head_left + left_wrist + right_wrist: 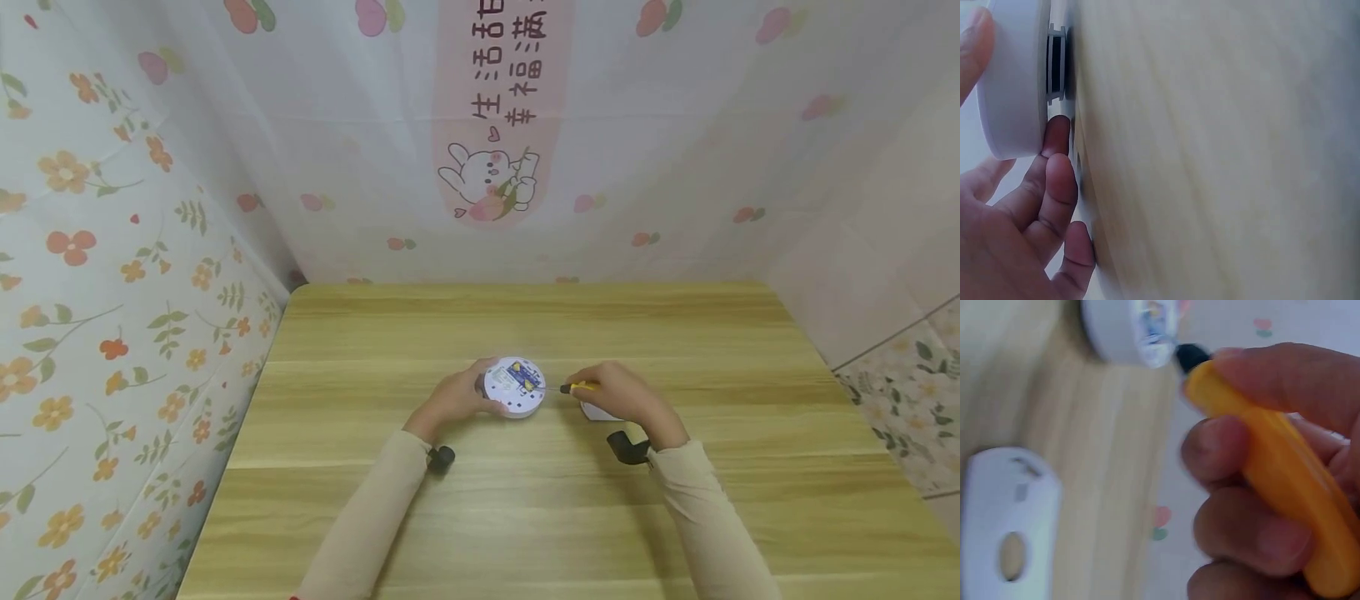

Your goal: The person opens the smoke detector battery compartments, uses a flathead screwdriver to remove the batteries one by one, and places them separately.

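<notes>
My left hand [456,397] holds a round white device [514,402] by its rim, just above the table. Its upper face carries a blue patch, perhaps a circuit board, and small dark spots. In the left wrist view, the thumb and fingers grip the side of the device [1015,75], and a slotted grey and black part sticks out underneath. My right hand [621,390] grips a screwdriver [1272,462] with a yellow handle and black collar. Its thin shaft points left and reaches the device's face; whether the tip sits in a screw cannot be told.
A flat white plate [1013,506] with an oval hole lies on the wooden table [495,508], partly under my right hand. Black wrist cameras [628,447] hang at both wrists. Printed curtains [360,167] border the table at the back and left.
</notes>
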Tool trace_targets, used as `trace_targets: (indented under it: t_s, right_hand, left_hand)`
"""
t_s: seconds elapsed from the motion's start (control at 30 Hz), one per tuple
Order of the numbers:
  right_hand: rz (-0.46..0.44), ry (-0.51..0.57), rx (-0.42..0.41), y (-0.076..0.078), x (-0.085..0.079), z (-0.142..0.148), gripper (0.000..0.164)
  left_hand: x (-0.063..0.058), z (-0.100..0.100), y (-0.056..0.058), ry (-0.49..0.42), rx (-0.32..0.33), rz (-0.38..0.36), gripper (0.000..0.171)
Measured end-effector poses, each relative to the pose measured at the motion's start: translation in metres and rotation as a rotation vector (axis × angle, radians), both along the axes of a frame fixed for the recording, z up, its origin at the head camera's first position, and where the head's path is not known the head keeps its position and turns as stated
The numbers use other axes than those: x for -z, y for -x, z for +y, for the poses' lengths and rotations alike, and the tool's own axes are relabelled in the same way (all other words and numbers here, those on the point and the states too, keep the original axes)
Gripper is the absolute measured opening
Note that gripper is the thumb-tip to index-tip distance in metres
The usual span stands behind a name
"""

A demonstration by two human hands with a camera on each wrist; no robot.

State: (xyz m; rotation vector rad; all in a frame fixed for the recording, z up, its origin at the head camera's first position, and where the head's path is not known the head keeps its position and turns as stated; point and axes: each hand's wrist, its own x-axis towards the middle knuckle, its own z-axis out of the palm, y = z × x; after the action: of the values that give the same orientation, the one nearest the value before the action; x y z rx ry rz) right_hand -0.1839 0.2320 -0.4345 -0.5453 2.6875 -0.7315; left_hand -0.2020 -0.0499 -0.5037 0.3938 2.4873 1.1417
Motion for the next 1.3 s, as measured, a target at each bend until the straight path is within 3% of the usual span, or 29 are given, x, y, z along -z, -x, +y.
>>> trace_targets:
  t_s: [0.13,0.5,0.73,1.03,1.3]
  right_hand:
    - [-0.019,0.091,0.029,-0.004,0.012,0.007,0.026]
    - [0.025,0.171,0.116,-0.011,0.032,0.011,0.024]
    - [-0.014,0.245,0.156,-0.013,0.044,0.012,0.025]
    - [-0.001,0.239,0.185,-0.016,0.048,0.014,0.024]
    - [0.068,0.243,0.208,-0.020,0.055,0.011,0.020]
  left_hand:
    - [0.001,-0.001,0.000,-0.003,-0.010,-0.009,0.094]
    - [0.001,-0.002,0.000,0.010,-0.004,0.000,0.094]
    - [0.000,-0.002,0.000,0.000,-0.011,-0.004,0.095]
    - [0.002,-0.002,0.001,-0.018,-0.021,-0.021,0.096]
    - [0.004,-0.002,0.002,-0.023,-0.018,-0.025,0.097]
